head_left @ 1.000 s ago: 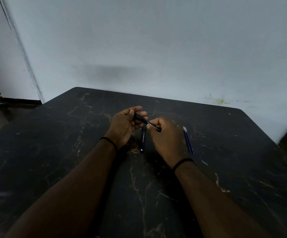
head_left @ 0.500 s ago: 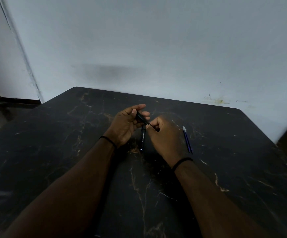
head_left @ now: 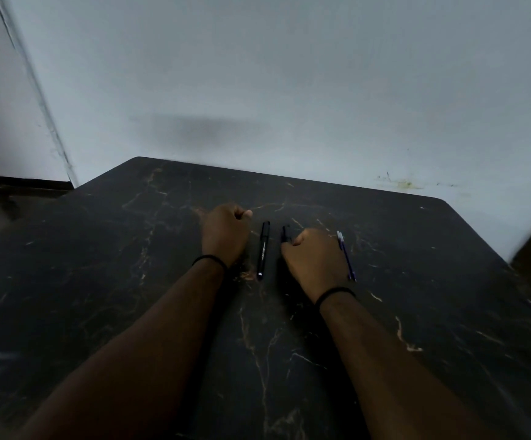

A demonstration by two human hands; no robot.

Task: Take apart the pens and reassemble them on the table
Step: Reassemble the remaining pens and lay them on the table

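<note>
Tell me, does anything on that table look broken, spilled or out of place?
Nothing stands out. A black pen lies between the hands, a blue pen beside the right hand. The wall has a yellowish stain.

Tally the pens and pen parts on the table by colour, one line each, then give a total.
Black: 2, the black pen lying between the hands and a black pen part at the right hand.
Blue: 1, the blue pen right of that hand.
Total: 3
</note>
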